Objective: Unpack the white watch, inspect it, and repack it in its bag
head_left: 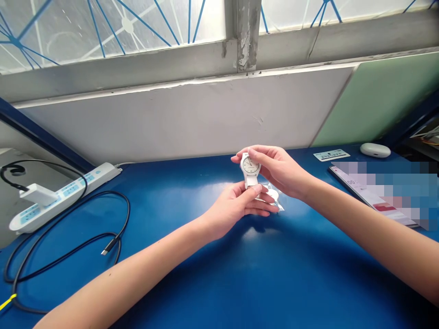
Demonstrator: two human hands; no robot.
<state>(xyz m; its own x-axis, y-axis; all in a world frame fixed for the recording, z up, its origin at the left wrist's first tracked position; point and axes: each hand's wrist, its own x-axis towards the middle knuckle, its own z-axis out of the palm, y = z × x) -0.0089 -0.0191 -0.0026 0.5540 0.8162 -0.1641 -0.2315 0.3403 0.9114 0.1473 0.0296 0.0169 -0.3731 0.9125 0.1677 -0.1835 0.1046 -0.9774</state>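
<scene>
A white wristwatch (250,165) with a round white dial and dark hands is held upright above the blue table, its face towards me. My left hand (236,203) pinches the lower strap between thumb and fingers. At the top of the case, my right hand (270,162) is closed on the watch, the thumb at the dial's upper right edge. Behind my left fingers shows a clear plastic bag (274,195) with something white in it; whether the hand grips it or it lies on the table I cannot tell.
On the left, a white power strip (72,192) carries a plugged-in charger (39,195); a black cable (128,210) loops over the blue table (192,283). To the right are a tablet-like screen (380,194), partly blurred, a white label card (331,155) and a white case (375,150).
</scene>
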